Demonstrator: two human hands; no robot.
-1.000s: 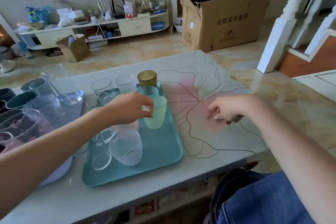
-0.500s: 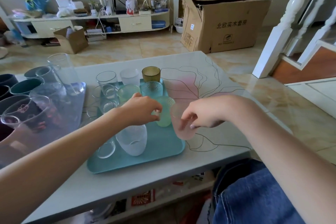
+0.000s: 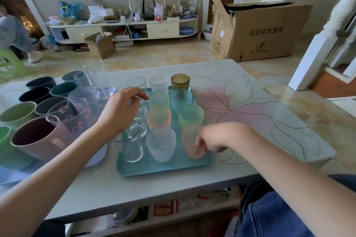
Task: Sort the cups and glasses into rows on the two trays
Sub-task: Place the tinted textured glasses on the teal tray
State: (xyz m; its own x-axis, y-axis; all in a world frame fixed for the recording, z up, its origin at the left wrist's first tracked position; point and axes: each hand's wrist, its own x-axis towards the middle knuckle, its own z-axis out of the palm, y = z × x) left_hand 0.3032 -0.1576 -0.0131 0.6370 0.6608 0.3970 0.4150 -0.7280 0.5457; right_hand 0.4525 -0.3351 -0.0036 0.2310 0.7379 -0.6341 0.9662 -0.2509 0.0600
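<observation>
A teal tray (image 3: 165, 168) lies in the middle of the table with several glasses in rows. My right hand (image 3: 212, 138) grips a pink frosted glass (image 3: 190, 144) standing at the tray's near right corner. Behind that glass stand a green glass (image 3: 190, 115), a blue glass (image 3: 181, 98) and an amber glass (image 3: 180, 82). My left hand (image 3: 123, 109) hovers over the clear glasses (image 3: 134, 146) in the tray's left row, fingers apart and holding nothing. A second, lilac tray (image 3: 96, 158) at the left carries mugs and tall glasses.
Dark and green mugs (image 3: 40, 95) and a pink mug (image 3: 38, 138) crowd the left of the table. A tall clear glass (image 3: 98, 77) stands behind them. The table's right half (image 3: 269, 113) shows a flower pattern. A cardboard box (image 3: 256, 31) stands on the floor beyond.
My right hand has brought the pink frosted glass from the table onto the tray's near right corner. My left hand has let go of the green glass and drawn back to the left.
</observation>
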